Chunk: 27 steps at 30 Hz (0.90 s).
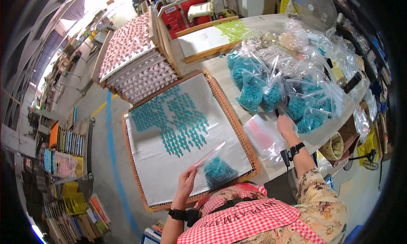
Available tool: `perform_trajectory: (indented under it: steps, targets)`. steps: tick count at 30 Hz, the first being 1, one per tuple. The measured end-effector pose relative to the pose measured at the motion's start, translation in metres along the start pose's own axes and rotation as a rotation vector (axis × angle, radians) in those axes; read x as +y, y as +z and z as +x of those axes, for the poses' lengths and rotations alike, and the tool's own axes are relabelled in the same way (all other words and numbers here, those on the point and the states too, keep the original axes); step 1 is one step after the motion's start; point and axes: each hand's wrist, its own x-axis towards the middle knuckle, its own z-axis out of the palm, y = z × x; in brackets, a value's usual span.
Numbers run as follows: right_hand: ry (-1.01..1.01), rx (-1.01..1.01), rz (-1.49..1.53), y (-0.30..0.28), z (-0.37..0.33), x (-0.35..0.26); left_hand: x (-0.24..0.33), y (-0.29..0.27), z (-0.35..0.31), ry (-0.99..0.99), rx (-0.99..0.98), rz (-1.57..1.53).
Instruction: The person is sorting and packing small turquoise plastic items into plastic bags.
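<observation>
My left hand (186,181) pinches the top edge of a clear zip bag (218,172) part-filled with small teal pieces. That bag rests over the near right part of a white-lined tray (148,176) with an orange-brown woven rim. Rows of small teal pieces (182,125) lie across the tray's far half. Off to the right, my right hand (286,124) is closed around a small dark object whose kind I cannot make out. It is beside a stack of flat clear bags (260,133) with a pink patch, close to filled bags of teal pieces (251,93).
Many filled plastic bags (292,44) crowd the table's far right, with a dark phone-like object (352,83) on them. Stacked trays of pink pieces (131,44) stand at the far left. Beyond is a wooden-edged board with green pieces (233,31). Shelves (68,138) line the left.
</observation>
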Motion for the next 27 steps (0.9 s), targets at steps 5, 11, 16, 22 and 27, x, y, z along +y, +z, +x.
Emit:
perform_trajectory:
  steps: [5, 11, 16, 22, 27]
  targets:
    - [0.051, 0.081, 0.164, -0.025, 0.001, -0.009, 0.047, 0.014, -0.011, 0.111, -0.08, -0.054]
    - [-0.217, 0.031, 0.854, -0.079, -0.044, -0.044, 0.099, 0.026, -0.042, 0.229, -0.381, 0.15]
    - [-0.516, -0.501, 1.271, -0.132, -0.115, -0.119, 0.083, 0.012, -0.041, 0.227, -0.251, -0.054]
    - [-0.919, -0.412, 1.09, -0.135, -0.159, -0.178, 0.044, -0.008, -0.042, 0.19, -0.041, -0.146]
    - [-0.886, -0.306, 0.851, -0.138, -0.169, -0.187, 0.029, -0.021, -0.048, 0.252, -0.078, -0.118]
